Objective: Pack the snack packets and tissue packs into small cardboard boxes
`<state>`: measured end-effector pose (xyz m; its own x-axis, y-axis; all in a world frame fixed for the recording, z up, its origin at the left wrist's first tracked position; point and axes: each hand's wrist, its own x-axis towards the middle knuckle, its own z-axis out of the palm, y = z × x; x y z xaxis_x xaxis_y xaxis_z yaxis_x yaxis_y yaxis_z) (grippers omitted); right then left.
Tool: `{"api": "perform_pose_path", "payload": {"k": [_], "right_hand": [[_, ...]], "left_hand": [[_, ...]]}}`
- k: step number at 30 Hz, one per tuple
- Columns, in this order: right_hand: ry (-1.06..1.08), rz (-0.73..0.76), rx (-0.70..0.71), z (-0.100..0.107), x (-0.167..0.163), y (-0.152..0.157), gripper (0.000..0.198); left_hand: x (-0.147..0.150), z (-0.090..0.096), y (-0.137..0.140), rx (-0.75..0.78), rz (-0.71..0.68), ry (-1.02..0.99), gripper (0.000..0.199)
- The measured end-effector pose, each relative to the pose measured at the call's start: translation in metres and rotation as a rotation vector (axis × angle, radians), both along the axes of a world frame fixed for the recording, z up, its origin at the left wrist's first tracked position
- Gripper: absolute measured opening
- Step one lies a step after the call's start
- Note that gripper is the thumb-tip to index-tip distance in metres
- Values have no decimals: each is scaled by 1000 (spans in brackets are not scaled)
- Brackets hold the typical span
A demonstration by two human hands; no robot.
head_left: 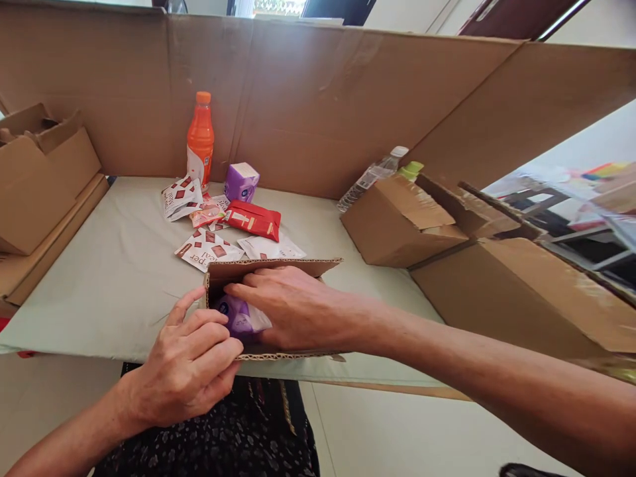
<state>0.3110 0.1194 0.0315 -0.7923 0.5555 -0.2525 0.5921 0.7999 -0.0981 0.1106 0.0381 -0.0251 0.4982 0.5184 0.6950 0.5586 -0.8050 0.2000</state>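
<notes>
A small cardboard box (273, 266) stands upright at the table's front edge, its top open toward me. My left hand (191, 361) grips the box's left side, fingers curled at its rim and the index finger extended. Inside the box, my right hand (293, 308) reaches in from the right, with its fingers around a purple tissue pack (239, 317). Some of those fingertips are hidden. Just behind the box lie a red packet (254, 220), white sachets with brown squares (206, 248), a pinkish packet (207, 212) and another white packet (273, 247).
An orange drink bottle (201, 142) and a second purple pack (242, 182) stand farther back. Larger cardboard boxes flank the table, one left (40, 192), one right (397, 225) with a clear bottle (370, 179) behind it. A tall cardboard wall (308, 99) closes the back.
</notes>
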Motion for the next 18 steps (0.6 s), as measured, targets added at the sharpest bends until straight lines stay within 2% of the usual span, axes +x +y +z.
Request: {"api": "perform_pose_path", "payload": {"k": [2,6,8,10,12,14,16,18], "right_hand": [[-76,66,15,-4,-15,3,28],[-28,156,-46,-16,-29,7,27],[97,122,-103,-10,-20,5,36],[262,82,-134,6,2,3,43],[458,-26,-66,25,29,6,36],[620,-222,83,37,54,22,27],[680,-428,211,35,71,54,25],[621,-582,242,20,75,102,25]], "left_hand": [[1,-1,1,1,-6,-6,10],[2,-3,1,-17,-6,-35,12],[0,-6,0,-9,-16,-62,14],[-4,-11,-1,4,-9,-86,19],[-7,-18,-1,19,14,-102,23],[-10,-25,0,33,30,-118,27],[-13,-33,2,36,28,-144,28],[-19,-42,3,-4,0,-68,31]]}}
